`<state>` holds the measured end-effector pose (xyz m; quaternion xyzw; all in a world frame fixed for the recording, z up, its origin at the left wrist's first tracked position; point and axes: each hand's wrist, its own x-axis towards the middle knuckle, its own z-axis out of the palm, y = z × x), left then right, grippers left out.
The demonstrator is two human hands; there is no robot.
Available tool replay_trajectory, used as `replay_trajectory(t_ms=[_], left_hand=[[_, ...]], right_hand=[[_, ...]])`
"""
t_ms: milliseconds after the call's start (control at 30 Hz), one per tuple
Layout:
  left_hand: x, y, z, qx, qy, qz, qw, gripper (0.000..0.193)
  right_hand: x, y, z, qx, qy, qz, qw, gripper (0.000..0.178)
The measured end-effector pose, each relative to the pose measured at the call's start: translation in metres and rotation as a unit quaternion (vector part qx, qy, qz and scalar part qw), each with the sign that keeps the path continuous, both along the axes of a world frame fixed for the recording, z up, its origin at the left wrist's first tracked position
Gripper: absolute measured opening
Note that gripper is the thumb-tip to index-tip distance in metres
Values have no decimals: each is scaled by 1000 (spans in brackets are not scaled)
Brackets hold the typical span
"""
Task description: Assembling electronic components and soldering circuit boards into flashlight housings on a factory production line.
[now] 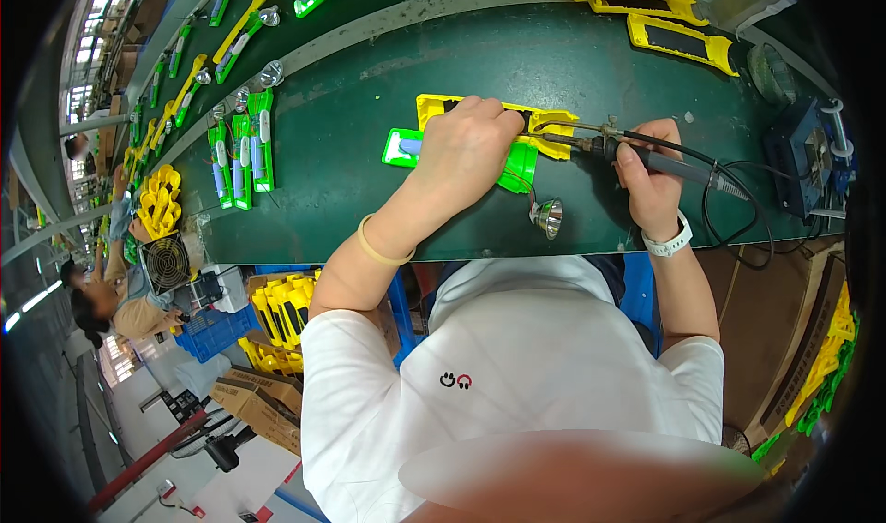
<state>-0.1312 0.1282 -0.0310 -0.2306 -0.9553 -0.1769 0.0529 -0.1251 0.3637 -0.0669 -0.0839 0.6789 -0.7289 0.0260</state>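
On the green-topped table, a yellow housing and a green housing are lying side by side near the middle of the near edge, the yellow one being on the side farther from that edge. Both are being partly covered by the left hand, which is being held palm down with its fingers bent. The fingertips are being hidden, so whether anything is being pinched there cannot be told.

A soldering iron is being gripped by the right hand, thumb and fingers being closed about the dark handle. Its metal end is being pointed left toward the yellow housing; its tip is being lost beside the left hand's fingers, and contact cannot be confirmed.

A silver reflector is resting between the green housing and the near edge. Thin wires are running to it from the green housing, their inner ends being hard to make out.

Toward the far right corner, yellow housings are being partly cut off at the top. At the right end, a blue box is standing. Near the left end, three green units are lying in a row.
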Motion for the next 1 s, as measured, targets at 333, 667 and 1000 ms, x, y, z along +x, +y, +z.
replay_trajectory(t_ms=[333, 667, 1000], left_hand=[[-3, 9, -1, -13, 12, 18, 1000, 3], [-3, 7, -2, -8, 26, 18, 999, 4], [-2, 8, -4, -26, 33, 12, 999, 7]], right_hand=[[-2, -1, -1, 19, 6, -2, 1000, 22], [7, -2, 5, -96, 101, -75, 987, 21], [-20, -34, 20, -159, -54, -14, 986, 25]])
